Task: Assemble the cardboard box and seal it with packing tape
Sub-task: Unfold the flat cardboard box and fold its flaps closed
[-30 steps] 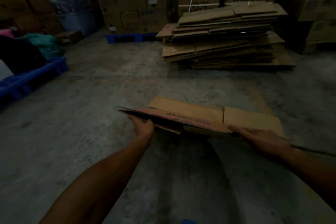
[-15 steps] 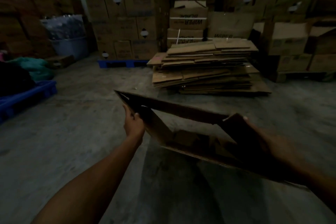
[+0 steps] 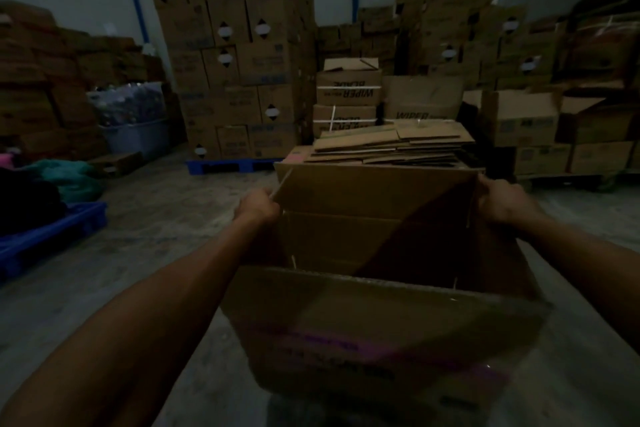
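A brown cardboard box (image 3: pixel 374 333) with pink printing on its near wall is held up in front of me, spread into a rectangular tube, its open end facing me. My left hand (image 3: pixel 256 206) grips the far left corner of the box at its upper edge. My right hand (image 3: pixel 500 199) grips the far right corner. The flaps stand upright, unfolded. No packing tape is in view.
A stack of flattened cardboard (image 3: pixel 391 146) lies on the floor just behind the box. Tall piles of sealed cartons (image 3: pixel 228 55) line the back wall. A blue pallet (image 3: pixel 41 239) with dark bundles is at the left. Bare concrete floor (image 3: pixel 149 246) surrounds me.
The flat carton has been lifted and pulled apart into an open rectangular shape. Both hands shifted from its near edge to the far corners, and the view tilted upward.
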